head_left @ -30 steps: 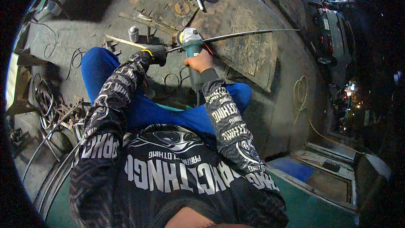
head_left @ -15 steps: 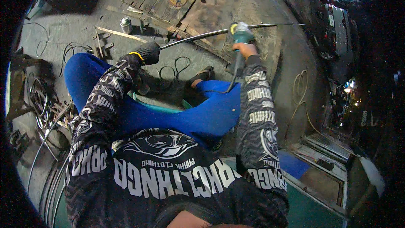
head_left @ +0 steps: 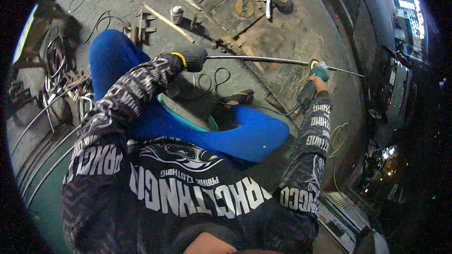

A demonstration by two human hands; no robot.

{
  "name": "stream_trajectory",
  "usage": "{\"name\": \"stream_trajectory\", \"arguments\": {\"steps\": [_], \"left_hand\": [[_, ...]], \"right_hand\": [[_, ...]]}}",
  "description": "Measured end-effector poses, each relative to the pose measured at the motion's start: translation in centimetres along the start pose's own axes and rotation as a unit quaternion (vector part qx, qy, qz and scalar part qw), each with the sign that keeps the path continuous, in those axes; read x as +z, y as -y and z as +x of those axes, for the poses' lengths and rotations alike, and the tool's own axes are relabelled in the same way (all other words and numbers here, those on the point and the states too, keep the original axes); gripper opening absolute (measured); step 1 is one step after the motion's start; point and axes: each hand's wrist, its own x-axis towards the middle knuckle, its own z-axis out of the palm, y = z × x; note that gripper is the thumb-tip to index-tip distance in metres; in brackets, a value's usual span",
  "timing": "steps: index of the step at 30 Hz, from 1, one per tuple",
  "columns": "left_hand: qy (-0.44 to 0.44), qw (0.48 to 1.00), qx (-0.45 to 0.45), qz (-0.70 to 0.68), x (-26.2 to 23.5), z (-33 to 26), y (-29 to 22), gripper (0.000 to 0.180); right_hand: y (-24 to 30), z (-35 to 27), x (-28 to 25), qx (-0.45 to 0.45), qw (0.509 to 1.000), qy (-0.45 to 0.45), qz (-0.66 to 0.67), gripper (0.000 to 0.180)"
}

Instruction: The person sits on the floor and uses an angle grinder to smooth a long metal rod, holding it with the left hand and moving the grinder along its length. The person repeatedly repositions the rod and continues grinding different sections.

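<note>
My left hand (head_left: 194, 59), in a dark grey knit glove with a yellow cuff, is closed around the near end of a long thin metal rod (head_left: 259, 59). The rod runs out to the right, above the floor. My bare right hand (head_left: 319, 83) grips a green angle grinder (head_left: 321, 72). Its yellowish disc (head_left: 313, 63) is at the rod, toward the rod's far end; whether they touch I cannot tell. A dark power cord (head_left: 282, 112) trails from the grinder back past my blue-trousered leg.
Beyond the rod lie a worn wooden board (head_left: 278, 33), loose abrasive discs (head_left: 244, 8) and a small wheel (head_left: 283, 1). A spray can (head_left: 177, 14) stands beside a wood strip (head_left: 167, 22). Scrap metal (head_left: 77, 87) is piled at left; a vehicle (head_left: 398, 87) is at far right.
My right hand and the grinder have moved right along the rod, toward its far end. The rod's far end now points lower in the picture. The whole view has shifted and turned.
</note>
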Motion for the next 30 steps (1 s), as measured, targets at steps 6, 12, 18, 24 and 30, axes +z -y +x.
{"name": "stream_trajectory", "arguments": {"steps": [6,12,18,24,30], "left_hand": [[-0.026,0.999,0.022,0.025,0.0,-1.3,-0.2,0.014],[-0.120,0.991,-0.018,0.053,1.3,-5.0,-1.9,0.017],[-0.129,0.990,-0.027,0.057,0.7,-6.5,-1.3,0.018],[-0.137,0.988,-0.035,0.061,0.2,-6.3,-1.7,0.016],[-0.135,0.985,-0.058,0.094,0.0,-6.3,-2.7,0.027]], "right_hand": [[4.7,-9.4,7.1,-0.023,0.977,0.007,-0.212,0.032],[9.2,-19.1,17.2,0.016,0.997,-0.064,-0.032,0.081],[14.6,-26.9,23.6,-0.036,0.997,-0.056,-0.034,0.084],[16.7,-29.2,23.4,-0.036,0.995,-0.059,-0.073,0.079],[11.3,-22.7,20.3,-0.001,0.999,-0.040,-0.034,0.078]]}}
